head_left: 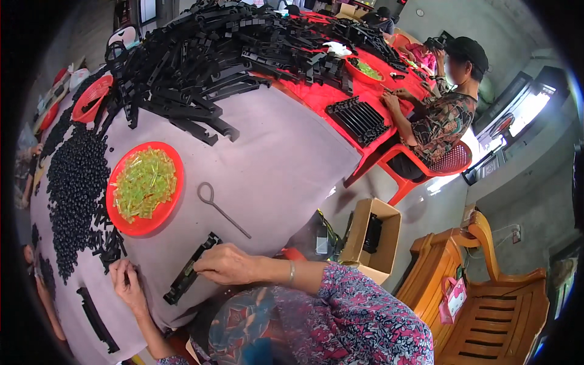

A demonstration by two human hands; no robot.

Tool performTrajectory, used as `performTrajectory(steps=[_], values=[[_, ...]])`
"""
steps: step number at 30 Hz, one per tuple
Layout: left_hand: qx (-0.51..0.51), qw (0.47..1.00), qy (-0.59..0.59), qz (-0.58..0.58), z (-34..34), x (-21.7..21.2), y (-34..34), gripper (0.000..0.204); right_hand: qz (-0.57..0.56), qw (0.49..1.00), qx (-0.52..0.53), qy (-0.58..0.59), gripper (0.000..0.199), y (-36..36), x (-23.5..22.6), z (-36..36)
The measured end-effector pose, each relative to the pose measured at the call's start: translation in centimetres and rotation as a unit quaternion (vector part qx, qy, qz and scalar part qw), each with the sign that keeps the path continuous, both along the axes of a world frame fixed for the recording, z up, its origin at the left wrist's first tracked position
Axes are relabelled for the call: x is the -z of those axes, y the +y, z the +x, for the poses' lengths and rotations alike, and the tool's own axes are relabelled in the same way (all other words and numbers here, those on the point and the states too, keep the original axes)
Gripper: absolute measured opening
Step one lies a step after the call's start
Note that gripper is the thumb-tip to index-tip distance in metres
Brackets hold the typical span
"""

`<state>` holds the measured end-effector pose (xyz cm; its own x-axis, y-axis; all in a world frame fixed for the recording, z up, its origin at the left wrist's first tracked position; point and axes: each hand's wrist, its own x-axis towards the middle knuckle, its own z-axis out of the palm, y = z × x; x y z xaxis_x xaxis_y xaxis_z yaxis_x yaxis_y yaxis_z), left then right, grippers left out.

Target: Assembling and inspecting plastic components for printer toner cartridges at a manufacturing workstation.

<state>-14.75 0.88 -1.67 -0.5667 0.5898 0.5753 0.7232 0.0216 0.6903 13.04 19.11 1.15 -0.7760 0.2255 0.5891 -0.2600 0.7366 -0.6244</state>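
My right hand (pixel 226 265) is closed, its fingertips pinched at the middle of a long black plastic bar (pixel 182 283) that lies slanted on the cloth before me. A small yellow-green spot shows on the bar by those fingertips. Bent fingers of my left hand (pixel 129 288) reach the lower end of a heap of thin black pieces (pixel 108 242); what they pinch, if anything, is too small to make out. Left of that hand lies another black plastic bar (pixel 97 319). A red plate (pixel 175 201) holds many clear yellow-green pieces (pixel 145 182). Beside it rests a looped metal rod (pixel 226 213).
Small round black parts (pixel 76 194) spread along the left side. A large pile of black plastic bars (pixel 182 67) covers the far table, near a red basket (pixel 91 97). A co-worker (pixel 447 115) sits at the right. A cardboard box (pixel 371 237) and wooden bench (pixel 486 304) stand right.
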Motion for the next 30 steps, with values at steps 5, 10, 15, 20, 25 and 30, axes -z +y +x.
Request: performTrajectory(steps=[5, 10, 15, 20, 25, 30], values=[[-0.024, 0.998, -0.039, 0.034, -0.8, 0.1, 0.2, 0.016, -0.007, 1.0, -0.007, 0.005, 0.017, -0.1, -0.4, 0.0], [-0.003, 0.998, -0.042, 0.055, 0.1, -1.9, 1.1, 0.014, -0.014, 1.0, -0.011, 0.007, 0.017, -0.3, -0.6, 0.0], [0.019, 0.993, -0.092, 0.069, 4.0, -5.7, 1.5, 0.011, -0.06, 0.998, -0.015, 0.018, 0.017, -0.3, 0.1, -0.1], [0.075, 0.991, -0.114, 0.017, 9.3, -9.8, 0.8, 0.013, -0.265, 0.96, -0.062, -0.064, 0.017, -1.0, -1.6, 0.1], [0.21, 0.963, -0.157, 0.057, 14.1, -10.2, 1.4, 0.017, -0.552, 0.793, -0.214, -0.142, 0.026, -1.6, -3.4, 0.6], [0.243, 0.946, -0.206, 0.058, 15.1, -9.5, 1.8, 0.018, -0.63, 0.701, -0.29, -0.165, 0.03, -3.1, -2.7, 0.4]])
